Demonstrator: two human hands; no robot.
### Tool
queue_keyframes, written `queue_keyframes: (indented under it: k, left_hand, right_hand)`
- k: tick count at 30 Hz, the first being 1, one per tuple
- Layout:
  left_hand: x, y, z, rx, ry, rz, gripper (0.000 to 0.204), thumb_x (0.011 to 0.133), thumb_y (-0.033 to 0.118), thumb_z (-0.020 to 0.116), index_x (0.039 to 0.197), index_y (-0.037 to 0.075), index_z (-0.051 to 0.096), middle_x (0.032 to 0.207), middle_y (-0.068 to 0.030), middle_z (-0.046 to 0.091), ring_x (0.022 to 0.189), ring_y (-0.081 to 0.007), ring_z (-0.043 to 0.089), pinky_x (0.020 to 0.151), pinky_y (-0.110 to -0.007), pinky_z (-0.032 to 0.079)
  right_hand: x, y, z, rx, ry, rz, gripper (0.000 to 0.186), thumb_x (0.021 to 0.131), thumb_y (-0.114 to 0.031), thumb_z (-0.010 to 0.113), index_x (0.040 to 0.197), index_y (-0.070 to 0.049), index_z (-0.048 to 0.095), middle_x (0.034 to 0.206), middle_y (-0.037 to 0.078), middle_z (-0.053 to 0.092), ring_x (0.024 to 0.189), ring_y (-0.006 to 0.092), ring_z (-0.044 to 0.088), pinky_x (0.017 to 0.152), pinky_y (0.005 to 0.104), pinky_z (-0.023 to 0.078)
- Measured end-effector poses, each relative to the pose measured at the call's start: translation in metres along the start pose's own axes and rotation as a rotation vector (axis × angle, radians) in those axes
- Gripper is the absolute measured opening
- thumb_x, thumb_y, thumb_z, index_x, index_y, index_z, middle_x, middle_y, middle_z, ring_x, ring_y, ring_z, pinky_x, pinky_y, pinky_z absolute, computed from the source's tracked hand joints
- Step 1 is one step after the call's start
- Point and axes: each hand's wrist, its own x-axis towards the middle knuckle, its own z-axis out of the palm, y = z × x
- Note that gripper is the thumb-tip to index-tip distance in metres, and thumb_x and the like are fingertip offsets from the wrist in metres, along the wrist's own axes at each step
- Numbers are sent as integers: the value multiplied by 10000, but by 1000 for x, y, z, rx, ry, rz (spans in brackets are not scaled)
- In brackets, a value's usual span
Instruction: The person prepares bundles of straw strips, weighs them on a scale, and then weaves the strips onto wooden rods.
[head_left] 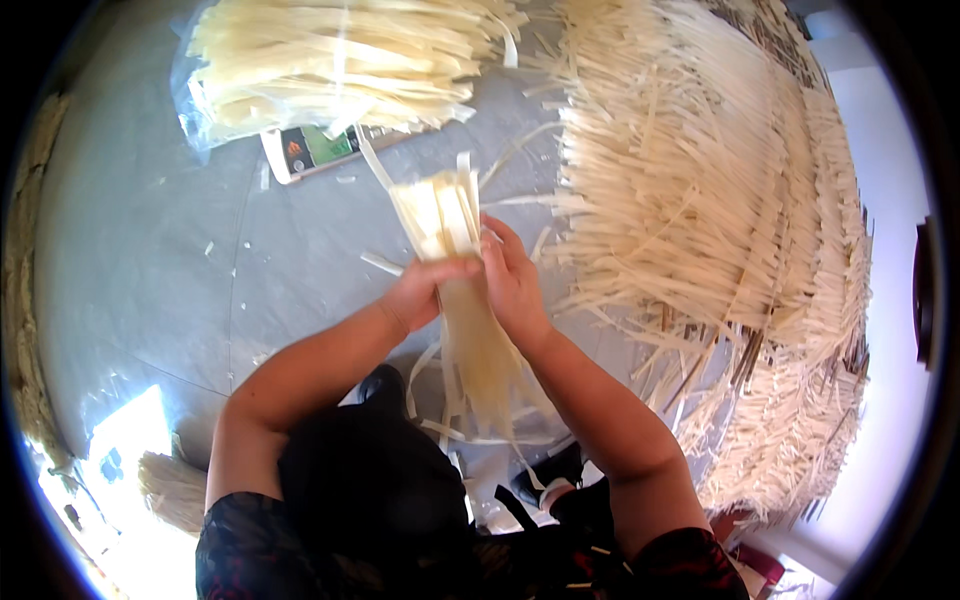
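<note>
A bundle of flat, pale-yellow dried noodles (pixel 474 345) is held upright in front of me, gathered at its middle. My left hand (pixel 428 288) wraps it from the left, with the thumb lying across the front. From the right, my right hand (pixel 512 288) closes on the same bundle, its fingers partly hidden behind the strips. Above my hands the strip ends stick up in a compact fan, and a few stray ones poke out. Below, the longer ends hang down blurred and spread apart.
A clear plastic bag (pixel 190 118) full of similar noodles rests on a flat white scale (pixel 284 170) at the far left. Along the right rises a large heap of noodles (pixel 690 190). Loose scraps dot the grey floor (pixel 150 270). A further bundle (pixel 172 490) lies lower left.
</note>
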Motion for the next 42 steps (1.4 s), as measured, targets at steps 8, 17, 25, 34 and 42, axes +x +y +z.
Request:
queue_keyframes:
  k: [8,17,25,34,42]
  left_hand:
    - [-5,-2,14,104,25,-253,560,749,35,694,1269,84,494,1019,-62,614,929,-194,612,851,-355,498]
    - [-15,7,20,228,-76,-195,546,703,16,735,1200,52,511,1024,-71,613,951,-204,617,851,-358,501]
    - [-3,29,2,-139,32,75,524,775,160,688,1232,45,459,1058,-94,584,958,-240,604,864,-385,493]
    - [12,95,90,185,249,323,282,808,238,667,985,26,606,859,-50,626,777,-135,589,698,-280,476]
    - [61,218,93,821,-65,433,1039,786,758,469,1442,-7,215,1443,-214,303,1372,-300,247,1135,-447,197]
  right_hand:
    - [79,-100,-38,-358,-123,-635,324,925,-256,500,1183,-71,567,1090,169,625,1188,338,500,949,376,434]
    - [79,-143,-9,-683,-733,-99,342,890,-406,591,974,-84,671,1061,132,635,1041,243,591,842,337,490]
    - [62,-73,-40,-372,-386,-205,938,759,-401,736,1451,-38,217,1394,274,381,1261,342,436,994,410,395]
    - [21,-88,-8,-50,-307,7,985,680,-148,733,1450,-50,127,1251,148,496,1131,251,531,935,365,440]
    - [108,-158,-33,-230,-95,-150,802,624,-82,683,1348,-86,339,1114,150,579,1050,293,577,891,393,507]
